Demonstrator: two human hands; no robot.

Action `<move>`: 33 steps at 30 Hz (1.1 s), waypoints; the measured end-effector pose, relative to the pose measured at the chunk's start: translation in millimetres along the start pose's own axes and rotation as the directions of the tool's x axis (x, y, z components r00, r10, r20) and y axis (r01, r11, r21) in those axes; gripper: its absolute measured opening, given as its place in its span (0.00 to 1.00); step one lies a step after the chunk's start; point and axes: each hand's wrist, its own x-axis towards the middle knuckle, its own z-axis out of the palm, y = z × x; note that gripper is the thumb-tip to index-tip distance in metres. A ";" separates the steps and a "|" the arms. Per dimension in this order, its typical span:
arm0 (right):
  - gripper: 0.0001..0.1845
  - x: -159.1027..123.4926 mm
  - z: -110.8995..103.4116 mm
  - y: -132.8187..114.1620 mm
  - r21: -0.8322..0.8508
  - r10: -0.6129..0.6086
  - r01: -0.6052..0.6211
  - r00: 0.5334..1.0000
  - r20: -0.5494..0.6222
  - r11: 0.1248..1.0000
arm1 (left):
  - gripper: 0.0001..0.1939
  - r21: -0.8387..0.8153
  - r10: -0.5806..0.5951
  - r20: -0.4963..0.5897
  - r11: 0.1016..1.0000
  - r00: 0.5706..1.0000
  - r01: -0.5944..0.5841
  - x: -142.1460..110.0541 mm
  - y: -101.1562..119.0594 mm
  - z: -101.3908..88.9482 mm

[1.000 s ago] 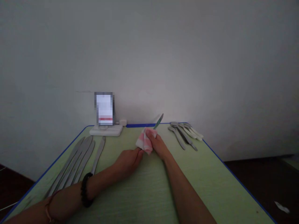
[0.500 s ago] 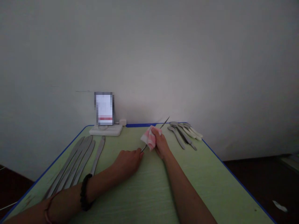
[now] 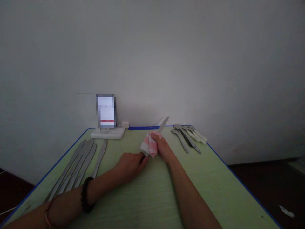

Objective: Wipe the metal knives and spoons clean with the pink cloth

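A metal table knife [image 3: 164, 123] is held above the middle of the table, its blade pointing up and to the right. My left hand [image 3: 132, 165] is closed around the lower end of its handle. With my right hand [image 3: 163, 148] I grip a pink and white cloth [image 3: 149, 145] that is folded around the knife's middle, so that part is hidden. Several more knives [image 3: 73, 168] lie side by side at the left, partly covered by my left forearm. One single knife [image 3: 101, 156] lies a little apart from them.
A phone with a blurred screen [image 3: 106, 111] stands on a white base [image 3: 108, 133] at the back left, beside a white plug [image 3: 125, 125]. Several spoons [image 3: 182, 140], some white-handled, lie at the back right. The green table [image 3: 209, 190] has a blue edge against the wall.
The cloth and right hand shifted up along the knife, then came back down towards the left hand. The knife has turned, and its blade now shows its flat side.
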 end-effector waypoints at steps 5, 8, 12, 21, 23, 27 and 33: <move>0.18 7.8 -3.1 3.3 0.225 0.009 0.052 0.965 -0.262 0.973 | 0.21 0.033 0.113 -0.006 0.993 0.994 -0.113 -0.4 -1.1 1.7; 0.20 14.6 -7.7 6.3 0.309 0.023 0.126 0.899 -0.437 0.943 | 0.20 0.041 0.186 0.004 0.982 0.983 -0.186 -1.8 0.4 1.0; 0.20 18.5 -9.3 8.0 0.341 0.023 0.183 0.854 -0.520 0.922 | 0.17 0.088 0.224 0.016 0.971 0.975 -0.224 -4.2 3.3 0.8; 0.22 2.2 0.1 2.0 0.001 -0.055 0.055 0.990 -0.126 0.998 | 0.15 -0.033 0.083 -0.058 0.996 0.995 -0.085 -4.3 -1.4 2.8; 0.22 -0.6 3.3 2.4 -0.161 -0.085 0.075 0.995 -0.056 0.984 | 0.12 -0.042 0.084 -0.105 0.995 0.991 -0.089 -4.1 -1.0 3.2; 0.22 0.8 5.6 4.5 -0.269 -0.198 0.151 0.968 -0.153 0.951 | 0.12 -0.032 0.129 -0.145 0.990 0.981 -0.135 -3.7 0.5 2.9; 0.23 10.7 -3.4 3.7 0.131 -0.061 0.142 0.871 -0.488 0.981 | 0.10 0.010 0.171 -0.088 0.985 0.981 -0.171 -3.2 -0.6 2.8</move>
